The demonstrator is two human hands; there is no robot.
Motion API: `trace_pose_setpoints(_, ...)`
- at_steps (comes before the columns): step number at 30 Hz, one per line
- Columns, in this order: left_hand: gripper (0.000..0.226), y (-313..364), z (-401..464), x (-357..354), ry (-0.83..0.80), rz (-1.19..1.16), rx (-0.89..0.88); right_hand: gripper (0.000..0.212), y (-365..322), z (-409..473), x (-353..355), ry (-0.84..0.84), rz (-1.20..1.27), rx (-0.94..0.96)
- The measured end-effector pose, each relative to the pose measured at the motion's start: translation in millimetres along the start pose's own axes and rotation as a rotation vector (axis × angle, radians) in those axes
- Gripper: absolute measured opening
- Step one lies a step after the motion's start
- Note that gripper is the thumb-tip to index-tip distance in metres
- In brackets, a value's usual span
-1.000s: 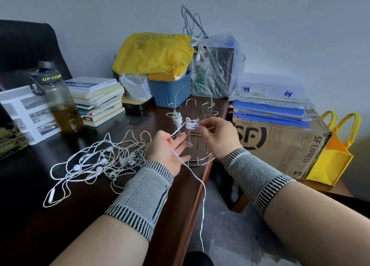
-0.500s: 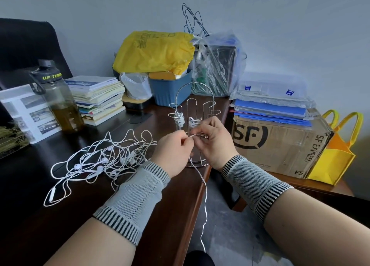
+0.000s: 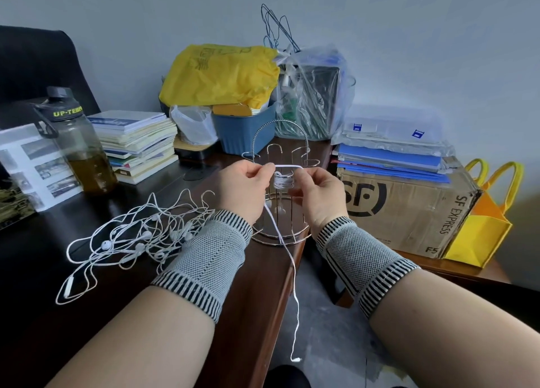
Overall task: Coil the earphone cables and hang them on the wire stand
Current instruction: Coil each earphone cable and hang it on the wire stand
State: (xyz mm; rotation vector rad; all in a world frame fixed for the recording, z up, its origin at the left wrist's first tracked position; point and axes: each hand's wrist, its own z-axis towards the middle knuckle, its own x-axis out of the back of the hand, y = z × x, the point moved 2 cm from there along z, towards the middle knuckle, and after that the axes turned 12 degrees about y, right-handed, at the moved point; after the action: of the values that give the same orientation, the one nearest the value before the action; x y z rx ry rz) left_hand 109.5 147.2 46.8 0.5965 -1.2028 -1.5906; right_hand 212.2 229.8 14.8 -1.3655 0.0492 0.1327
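Our left hand (image 3: pixel 244 187) and right hand (image 3: pixel 317 195) pinch a taut cable (image 3: pixel 285 166) over its coil (image 3: pixel 282 181) — before the stand (image 3: pixel 280 235).

- On my feed the light is soft and even, daylight-like; I cannot tell where it comes from.
- Shadows are faint: only a weak, diffuse one on the dark desk (image 3: pixel 43 270) under the tangled earphone cables (image 3: pixel 131 235), left of the wire stand (image 3: pixel 280 183).
- The desk surface left of the stand carries a dull sheen, without hard glare.
- The clear plastic bag (image 3: pixel 315 95) behind the stand shows small bright glints.
- Wide-angle distortion is strong: my forearms balloon toward the bottom corners, and the cardboard box (image 3: pixel 409 206) right of the stand bows.
- Focus is acceptable around the stand; I see fine texture smeared, compression-like, toward the edges.
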Motion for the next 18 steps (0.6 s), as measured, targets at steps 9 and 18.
trace_pose_setpoints(9, 0.051, -15, 3, -17, -0.107, 0.276, 0.028, 0.030, -13, 13, -5, 0.055, -0.164, -0.148)
trace_pose_setpoints(18, 0.031, -17, -20, -14, -0.099, -0.326, 0.420, 0.018, -13, 16, -4, 0.007, -0.117, -0.192)
